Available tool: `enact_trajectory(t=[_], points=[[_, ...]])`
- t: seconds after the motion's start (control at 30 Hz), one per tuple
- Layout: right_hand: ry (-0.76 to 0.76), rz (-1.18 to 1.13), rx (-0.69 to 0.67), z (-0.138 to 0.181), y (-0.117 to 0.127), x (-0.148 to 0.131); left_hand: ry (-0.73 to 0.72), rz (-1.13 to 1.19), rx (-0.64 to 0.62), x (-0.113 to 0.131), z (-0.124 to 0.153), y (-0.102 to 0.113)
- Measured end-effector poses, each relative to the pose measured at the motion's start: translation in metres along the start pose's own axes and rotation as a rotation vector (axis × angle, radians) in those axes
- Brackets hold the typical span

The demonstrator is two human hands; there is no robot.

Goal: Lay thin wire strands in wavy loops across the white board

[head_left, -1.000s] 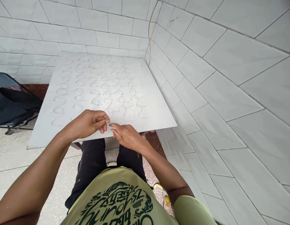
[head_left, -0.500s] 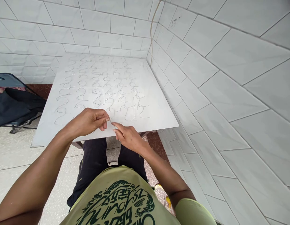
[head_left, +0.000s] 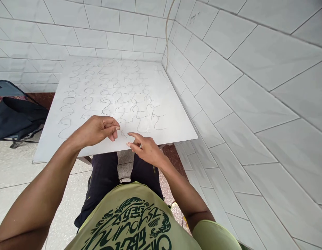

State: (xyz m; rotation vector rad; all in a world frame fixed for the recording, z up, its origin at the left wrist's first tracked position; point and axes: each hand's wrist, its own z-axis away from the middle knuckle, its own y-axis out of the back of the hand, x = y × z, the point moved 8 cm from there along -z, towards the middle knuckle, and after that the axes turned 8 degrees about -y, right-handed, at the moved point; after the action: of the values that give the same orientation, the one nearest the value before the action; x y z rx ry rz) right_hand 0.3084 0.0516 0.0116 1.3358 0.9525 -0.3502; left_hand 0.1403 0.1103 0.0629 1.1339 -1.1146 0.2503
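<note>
My left hand [head_left: 98, 130] is pinched, thumb against fingertips, above the near edge of the white tabletop [head_left: 174, 118]. From its fingertips a fine dark strand [head_left: 124, 134] seems to reach toward the right; whether it is thread, hair or wire is too fine to tell. Just to the right, my right hand [head_left: 146, 148] has thumb and index finger spread, with nothing visible between them. Many curled dark strands [head_left: 108, 107] lie in loose rows across the white surface beyond both hands.
White tiled walls [head_left: 228, 86] border the table at the back and right. A thin cable [head_left: 166, 34] hangs down in the corner. To the left stands a folding chair [head_left: 10, 86] with dark cloth [head_left: 17, 116] on it. My legs [head_left: 105, 180] are against the table's near side.
My right hand's thumb and index finger have spread apart, and that hand has drawn slightly away from my left. The left stays pinched, shifted a little left and up.
</note>
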Motion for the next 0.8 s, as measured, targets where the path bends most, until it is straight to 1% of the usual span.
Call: enact_trajectory(t=[0.07,0.13,0.2,0.3,0.37,0.43,0.53,0.67,0.73,0.8], points=[[-0.017,0.083,0.025,0.004,0.006,0.001,0.011,0.002,0.01,0.001,-0.001,0.004],[0.003,0.172,0.067,0.007,0.008,-0.001,0.017,0.011,0.015,0.002,-0.003,0.005],[0.025,0.272,0.119,0.008,0.006,-0.003,0.02,0.025,0.021,0.003,-0.005,0.004],[0.006,0.415,0.198,0.007,-0.002,0.0,0.026,0.065,0.046,0.002,-0.007,0.003],[0.008,0.425,0.241,0.008,-0.006,0.003,0.022,0.097,0.055,0.001,-0.007,0.001],[0.034,0.333,0.265,0.012,-0.009,0.004,0.014,0.133,0.052,0.0,-0.005,0.0],[0.057,0.095,0.279,0.019,-0.011,0.005,0.0,0.189,0.04,-0.003,-0.004,-0.002],[0.012,-0.177,0.258,0.025,-0.013,0.005,-0.017,0.215,0.021,-0.003,-0.004,-0.005],[-0.047,-0.338,0.201,0.025,-0.012,0.008,-0.015,0.221,0.011,-0.002,-0.005,-0.006],[-0.111,-0.537,0.082,0.024,-0.013,0.011,-0.011,0.231,0.001,0.0,-0.006,-0.006]])
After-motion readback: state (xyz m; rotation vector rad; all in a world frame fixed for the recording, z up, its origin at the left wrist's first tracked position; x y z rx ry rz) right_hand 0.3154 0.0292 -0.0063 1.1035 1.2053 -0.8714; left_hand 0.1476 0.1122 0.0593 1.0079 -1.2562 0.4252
